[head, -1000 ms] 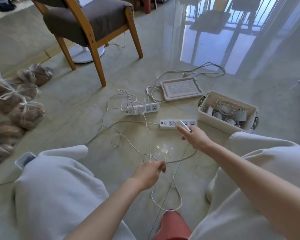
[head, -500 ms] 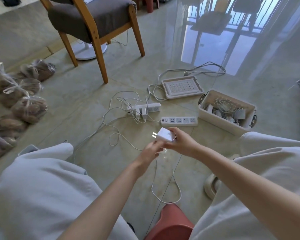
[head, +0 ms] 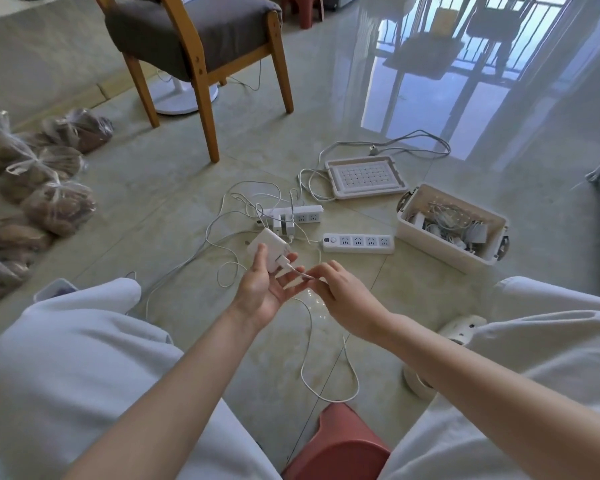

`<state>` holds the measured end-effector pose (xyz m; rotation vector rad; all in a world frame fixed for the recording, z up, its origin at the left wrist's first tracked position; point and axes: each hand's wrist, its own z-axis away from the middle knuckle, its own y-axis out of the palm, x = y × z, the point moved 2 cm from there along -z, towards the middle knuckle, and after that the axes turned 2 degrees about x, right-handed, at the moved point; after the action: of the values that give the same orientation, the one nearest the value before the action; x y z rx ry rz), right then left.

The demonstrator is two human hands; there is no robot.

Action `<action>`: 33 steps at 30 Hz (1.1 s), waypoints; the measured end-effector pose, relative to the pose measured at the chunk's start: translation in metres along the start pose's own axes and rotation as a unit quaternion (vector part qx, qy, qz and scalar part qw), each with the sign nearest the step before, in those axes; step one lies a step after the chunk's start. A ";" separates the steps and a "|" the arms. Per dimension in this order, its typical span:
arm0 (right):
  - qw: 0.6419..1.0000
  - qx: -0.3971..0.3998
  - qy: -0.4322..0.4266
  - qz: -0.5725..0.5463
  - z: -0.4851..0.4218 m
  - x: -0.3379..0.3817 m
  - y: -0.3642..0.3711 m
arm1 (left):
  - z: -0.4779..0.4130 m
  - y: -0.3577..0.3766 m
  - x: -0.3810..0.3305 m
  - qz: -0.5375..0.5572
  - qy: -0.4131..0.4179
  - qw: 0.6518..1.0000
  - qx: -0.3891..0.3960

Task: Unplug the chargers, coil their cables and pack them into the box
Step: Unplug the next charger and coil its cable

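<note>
L hand (head: 262,285) grips white charger (head: 270,249) | R hand (head: 340,292) pinches its cable (head: 309,327) nr plug end | box (head: 440,251) on floor, right

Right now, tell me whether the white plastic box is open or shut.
Open: the white plastic box shows cables inside; its perforated lid lies on the floor.
</note>
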<state>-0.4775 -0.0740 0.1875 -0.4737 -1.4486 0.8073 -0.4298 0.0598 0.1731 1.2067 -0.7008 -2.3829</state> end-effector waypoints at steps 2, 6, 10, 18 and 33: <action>1.000 0.002 -0.005 -0.016 0.000 0.002 -0.001 | -0.002 -0.001 -0.008 0.015 -0.005 1.000 -0.006; 0.998 0.066 -0.001 0.010 0.007 -0.003 0.001 | -0.008 -0.007 -0.034 0.066 -0.009 0.998 -0.014; 0.989 0.134 -0.020 0.066 0.010 -0.007 0.002 | 0.005 -0.008 -0.049 -0.172 -0.054 0.977 0.116; 0.941 0.139 -0.045 0.307 -0.022 -0.009 -0.013 | 0.022 -0.023 -0.036 -0.527 -0.092 0.813 0.230; 0.971 0.010 0.031 0.236 -0.042 0.046 0.033 | 0.019 -0.087 -0.038 -0.741 0.236 0.629 0.002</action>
<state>-0.4459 -0.0108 0.1909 -0.8400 -1.2836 1.1711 -0.4335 0.1553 0.1558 2.9907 0.9322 -2.6087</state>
